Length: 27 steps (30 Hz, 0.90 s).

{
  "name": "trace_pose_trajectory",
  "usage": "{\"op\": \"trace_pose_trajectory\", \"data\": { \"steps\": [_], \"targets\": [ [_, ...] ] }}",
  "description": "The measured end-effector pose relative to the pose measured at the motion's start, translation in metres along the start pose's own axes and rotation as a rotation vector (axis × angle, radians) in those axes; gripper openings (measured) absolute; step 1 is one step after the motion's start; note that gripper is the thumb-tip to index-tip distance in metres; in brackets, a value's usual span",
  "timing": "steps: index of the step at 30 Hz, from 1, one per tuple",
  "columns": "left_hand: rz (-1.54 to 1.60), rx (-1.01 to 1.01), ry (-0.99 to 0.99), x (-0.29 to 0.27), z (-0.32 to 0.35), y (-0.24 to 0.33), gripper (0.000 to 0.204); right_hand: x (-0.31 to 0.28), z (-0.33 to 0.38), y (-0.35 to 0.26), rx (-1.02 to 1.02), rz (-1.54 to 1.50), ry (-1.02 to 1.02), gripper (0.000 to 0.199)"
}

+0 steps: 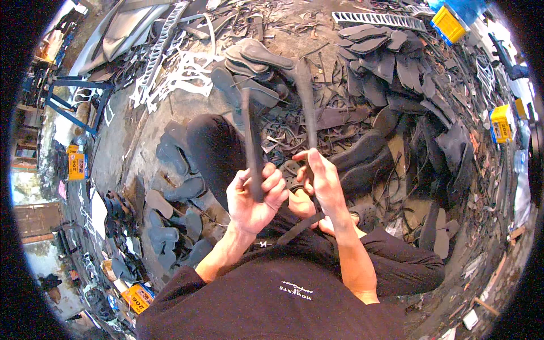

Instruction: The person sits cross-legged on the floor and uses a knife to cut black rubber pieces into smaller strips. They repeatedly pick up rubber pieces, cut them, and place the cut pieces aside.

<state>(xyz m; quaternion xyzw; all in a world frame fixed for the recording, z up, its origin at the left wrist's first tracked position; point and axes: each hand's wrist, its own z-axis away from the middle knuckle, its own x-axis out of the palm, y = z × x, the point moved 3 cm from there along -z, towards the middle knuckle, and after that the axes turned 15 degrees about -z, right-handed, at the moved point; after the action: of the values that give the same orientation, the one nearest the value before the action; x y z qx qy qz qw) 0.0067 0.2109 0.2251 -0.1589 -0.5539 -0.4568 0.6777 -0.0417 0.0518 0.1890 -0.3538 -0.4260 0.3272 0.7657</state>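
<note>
My left hand [256, 195] is closed around a long dark rubber strip [251, 136] that stands up and away from me, blurred. My right hand [321, 180] grips a second dark strip [306, 99], also blurred, which runs up from my fingers; its lower end trails down past my wrist across my lap. Both hands sit close together above my bent knee in dark trousers [215, 150]. I am seated on the ground.
Stacks of dark cut shoe soles lie ahead [249, 59] and to the right [379, 56]. More grey soles [170, 226] lie at my left. White cut-out scrap sheets [181, 76], rubber offcuts, yellow boxes [501, 122] and a blue frame [73, 99] surround me.
</note>
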Motion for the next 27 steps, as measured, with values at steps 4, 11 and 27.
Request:
{"op": "trace_pose_trajectory", "data": {
  "steps": [4,11,27],
  "targets": [
    [0.331,-0.41,-0.264,-0.025,-0.015,-0.053,0.043,-0.029,0.028,-0.001,0.027,-0.361,0.058,0.059],
    [-0.516,-0.743,0.03,-0.079,-0.025,-0.14,0.046,-0.102,0.077,-0.008,-0.129,-0.148,0.586,0.027],
    [-2.493,0.252,0.145,-0.118,-0.231,-0.216,0.102,-0.301,0.177,0.005,-0.685,-0.92,1.136,0.018]
  ]
}}
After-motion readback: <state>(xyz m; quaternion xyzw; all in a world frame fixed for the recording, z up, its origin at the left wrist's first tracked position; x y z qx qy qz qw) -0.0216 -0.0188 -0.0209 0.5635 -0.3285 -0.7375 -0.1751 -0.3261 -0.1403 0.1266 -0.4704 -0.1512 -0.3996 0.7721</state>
